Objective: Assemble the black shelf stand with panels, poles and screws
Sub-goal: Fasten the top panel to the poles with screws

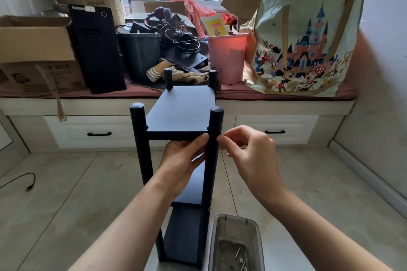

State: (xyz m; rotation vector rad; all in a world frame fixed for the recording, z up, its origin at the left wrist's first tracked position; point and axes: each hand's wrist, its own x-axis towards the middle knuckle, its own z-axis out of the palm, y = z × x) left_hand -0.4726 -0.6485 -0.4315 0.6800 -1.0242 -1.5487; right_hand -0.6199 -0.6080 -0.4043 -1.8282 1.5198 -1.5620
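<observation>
Your black shelf stand (182,116) stands upright on the tiled floor (66,193) right in front of you, four round poles rising above its top panel (182,110), with lower panels visible beneath between the near poles. Your left hand (182,158) reaches in under the top panel's front edge, its grip curled around the near right pole (212,160) with the thumb lying up along the pole just below the panel. Your right hand (246,152) sits on the other side of that same pole, its thumb and forefinger pinched together at the pole's outer face at the level of the top panel; whatever sits between those fingertips is too small to make out, so you cannot tell whether a screw is there. The near left pole (141,160) stands free of both hands. On the floor just right of the stand's base lies a clear plastic box (236,244) holding a few loose screws (241,260). Beyond the stand runs a window bench with drawers (88,130), crowded with cardboard boxes (33,42), a black computer tower (99,50), a pink bin (226,57) and a large cartoon-printed bag (308,39). A black cable (28,182) lies on the floor to your left.
</observation>
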